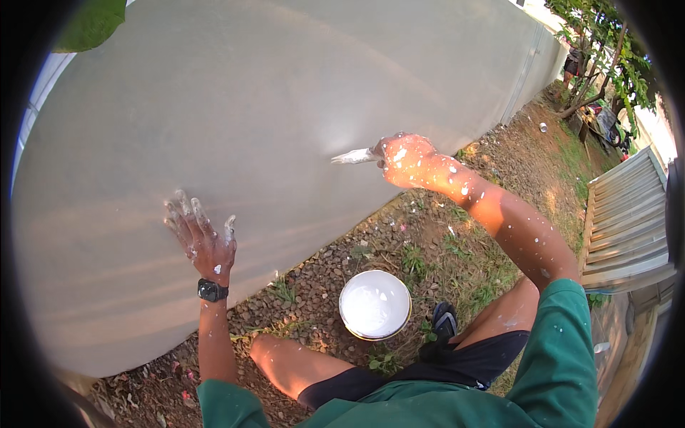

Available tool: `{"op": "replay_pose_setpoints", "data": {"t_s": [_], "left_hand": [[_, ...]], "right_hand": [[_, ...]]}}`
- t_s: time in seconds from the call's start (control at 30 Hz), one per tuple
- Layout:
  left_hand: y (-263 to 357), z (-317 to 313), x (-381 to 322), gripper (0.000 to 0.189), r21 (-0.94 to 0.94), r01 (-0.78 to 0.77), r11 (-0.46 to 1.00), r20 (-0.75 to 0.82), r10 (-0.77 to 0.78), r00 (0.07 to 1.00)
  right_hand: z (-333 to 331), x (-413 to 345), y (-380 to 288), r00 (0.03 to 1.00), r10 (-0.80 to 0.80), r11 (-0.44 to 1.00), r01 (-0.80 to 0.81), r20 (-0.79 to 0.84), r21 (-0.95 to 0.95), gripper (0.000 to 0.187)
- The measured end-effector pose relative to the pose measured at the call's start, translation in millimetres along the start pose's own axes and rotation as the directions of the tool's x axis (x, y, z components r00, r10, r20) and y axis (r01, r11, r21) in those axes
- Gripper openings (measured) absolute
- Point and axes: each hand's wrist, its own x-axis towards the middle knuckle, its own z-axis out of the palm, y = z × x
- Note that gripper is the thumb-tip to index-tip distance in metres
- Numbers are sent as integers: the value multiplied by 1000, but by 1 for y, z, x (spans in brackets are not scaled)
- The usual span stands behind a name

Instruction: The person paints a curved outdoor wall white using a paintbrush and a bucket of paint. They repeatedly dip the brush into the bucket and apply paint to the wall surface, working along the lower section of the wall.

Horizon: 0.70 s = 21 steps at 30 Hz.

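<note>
Before me stretches a smooth, pale grey sheet wall, which looks like translucent plastic. White-smeared fingers apart, my left hand is held up at the wall and grips nothing; whether it presses on the surface I cannot tell. A dark watch is on that wrist. My right hand grips a white, paint-coated tool, probably a paintbrush, whose tip points left at the wall. The fist hides the handle. Between my legs a round bucket of white paint stands on the ground. Paint spatters cover both arms.
Small stones and weeds line the foot of the wall. To the right, a corrugated metal sheet leans beside a wooden frame. A tree and a partly hidden person are at the far right. A large leaf hangs upper left.
</note>
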Motion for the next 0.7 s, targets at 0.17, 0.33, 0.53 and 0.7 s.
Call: {"op": "replay_pose_setpoints", "data": {"t_s": [0.17, 0.33, 0.53, 0.7], "left_hand": [[1, 7, 0, 86, -38, 26, 999, -31, -27, 999], [4, 12, -6, 84, -67, 101, 993, -14, -103, 995], [33, 40, -51, 85, -110, 270, 957, 96, -260, 961], [76, 44, -128, 85, -192, 453, 870, 270, -397, 877]], "right_hand": [[-122, 5, 44, 840, -25, 997, 62, -542, 50, 35], [-163, 32, 53, 536, -123, 955, 293, -835, 48, 23], [91, -3, -49, 998, 4, 985, 6, -57, 175, 53], [62, -10, -35, 943, -196, 972, 223, -267, 72, 39]]}}
